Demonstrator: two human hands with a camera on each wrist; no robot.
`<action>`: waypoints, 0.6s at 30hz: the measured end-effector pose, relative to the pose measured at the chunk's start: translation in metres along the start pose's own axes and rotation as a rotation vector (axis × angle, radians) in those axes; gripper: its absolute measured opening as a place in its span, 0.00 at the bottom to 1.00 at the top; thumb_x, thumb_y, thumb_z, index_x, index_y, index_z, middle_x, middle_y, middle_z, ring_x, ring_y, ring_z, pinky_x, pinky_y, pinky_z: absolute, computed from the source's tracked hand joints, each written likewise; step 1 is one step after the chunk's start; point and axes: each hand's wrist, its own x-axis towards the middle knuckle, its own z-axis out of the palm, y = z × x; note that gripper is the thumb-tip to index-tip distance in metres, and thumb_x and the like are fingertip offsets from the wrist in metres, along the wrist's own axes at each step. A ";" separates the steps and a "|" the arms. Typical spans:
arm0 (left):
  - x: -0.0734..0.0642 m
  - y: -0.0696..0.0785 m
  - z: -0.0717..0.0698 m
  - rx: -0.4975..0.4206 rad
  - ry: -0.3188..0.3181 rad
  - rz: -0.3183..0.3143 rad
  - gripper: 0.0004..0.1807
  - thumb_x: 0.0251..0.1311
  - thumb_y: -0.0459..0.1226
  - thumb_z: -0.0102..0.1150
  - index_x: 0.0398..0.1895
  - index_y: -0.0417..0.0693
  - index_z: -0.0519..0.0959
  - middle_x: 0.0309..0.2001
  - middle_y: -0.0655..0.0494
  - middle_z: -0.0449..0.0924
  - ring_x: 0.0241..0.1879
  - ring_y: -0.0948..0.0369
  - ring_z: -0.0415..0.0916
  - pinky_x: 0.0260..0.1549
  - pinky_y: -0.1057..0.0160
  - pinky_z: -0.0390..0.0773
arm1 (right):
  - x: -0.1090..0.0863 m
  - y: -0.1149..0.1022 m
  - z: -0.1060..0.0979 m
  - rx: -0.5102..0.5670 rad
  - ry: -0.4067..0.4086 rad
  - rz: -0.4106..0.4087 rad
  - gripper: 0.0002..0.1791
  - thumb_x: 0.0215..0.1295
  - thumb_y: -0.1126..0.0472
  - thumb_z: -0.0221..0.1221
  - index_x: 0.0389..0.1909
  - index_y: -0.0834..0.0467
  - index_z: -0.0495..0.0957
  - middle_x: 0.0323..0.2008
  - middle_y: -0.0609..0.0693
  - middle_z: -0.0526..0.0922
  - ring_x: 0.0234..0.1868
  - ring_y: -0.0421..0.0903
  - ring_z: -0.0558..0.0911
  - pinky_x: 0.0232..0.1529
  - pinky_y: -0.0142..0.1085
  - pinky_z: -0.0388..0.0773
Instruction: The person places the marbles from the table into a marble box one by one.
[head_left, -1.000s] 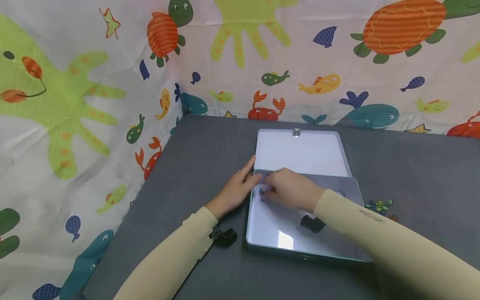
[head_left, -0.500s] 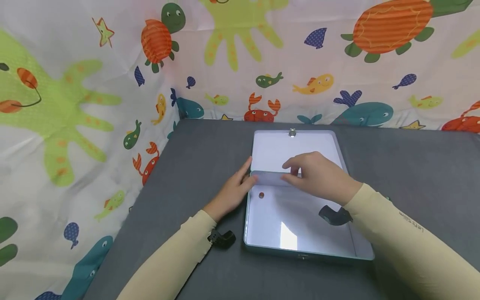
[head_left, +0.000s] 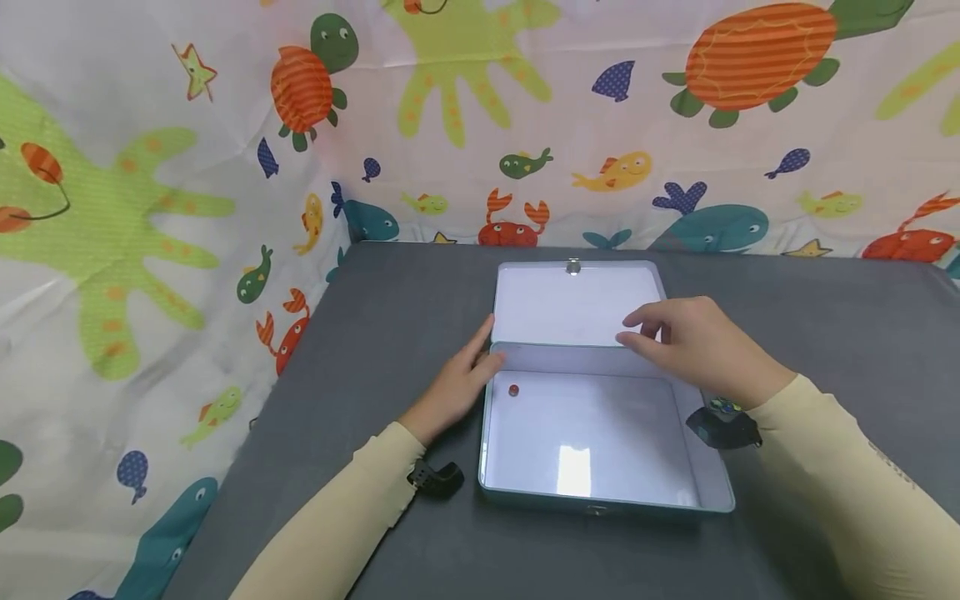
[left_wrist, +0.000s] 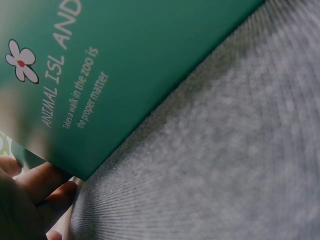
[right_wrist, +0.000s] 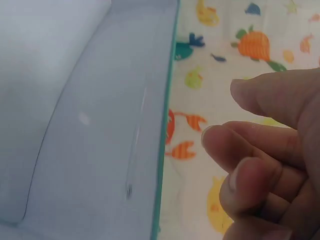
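Note:
A green hinged tin box (head_left: 585, 442) with a white inside lies with its lid (head_left: 570, 304) folded back. One reddish-brown marble (head_left: 513, 390) sits inside, near the back left corner. My left hand (head_left: 448, 387) rests against the box's left side by the hinge, thumb at the rim; its fingers (left_wrist: 42, 182) reach past the printed green corner in the left wrist view. Over the back right of the box hovers my right hand (head_left: 701, 346). Its loosely bent fingers (right_wrist: 250, 185) hold nothing in the right wrist view.
Green, yellow and blue marbles (head_left: 723, 406) show just above the right wrist band (head_left: 723, 427), mostly hidden by the arm. A dark grey cloth (head_left: 397, 333) covers the table. A sea-animal curtain (head_left: 450, 175) hangs behind and along the left.
My right hand has lifted from the box's back left corner and moved right. The reddish-brown marble now shows in the box where that hand was. The left hand stays at the box's side.

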 end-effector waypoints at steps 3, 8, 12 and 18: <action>0.000 0.000 0.002 -0.016 -0.009 0.008 0.41 0.75 0.61 0.48 0.87 0.72 0.47 0.72 0.43 0.74 0.71 0.49 0.72 0.71 0.42 0.67 | -0.010 0.008 -0.002 0.015 0.013 0.027 0.12 0.69 0.56 0.69 0.47 0.58 0.90 0.30 0.45 0.86 0.26 0.43 0.75 0.23 0.35 0.74; -0.001 -0.002 0.001 -0.026 -0.009 0.016 0.41 0.76 0.60 0.49 0.86 0.72 0.48 0.73 0.43 0.72 0.71 0.48 0.71 0.70 0.40 0.69 | -0.016 0.013 -0.002 0.044 -0.009 0.048 0.13 0.70 0.55 0.69 0.49 0.59 0.90 0.29 0.45 0.85 0.25 0.43 0.75 0.23 0.34 0.74; 0.000 -0.004 0.002 -0.016 -0.015 0.017 0.41 0.75 0.61 0.48 0.87 0.71 0.47 0.74 0.42 0.70 0.72 0.47 0.71 0.69 0.40 0.69 | -0.024 0.019 -0.008 0.030 -0.010 0.069 0.12 0.69 0.57 0.69 0.48 0.58 0.90 0.28 0.47 0.85 0.26 0.44 0.76 0.24 0.34 0.76; 0.000 -0.001 0.002 -0.016 -0.010 0.034 0.41 0.76 0.59 0.48 0.87 0.70 0.47 0.77 0.43 0.67 0.72 0.47 0.70 0.70 0.41 0.69 | -0.040 0.034 -0.016 0.025 0.011 0.097 0.12 0.71 0.56 0.67 0.48 0.59 0.89 0.31 0.47 0.86 0.28 0.45 0.77 0.25 0.34 0.77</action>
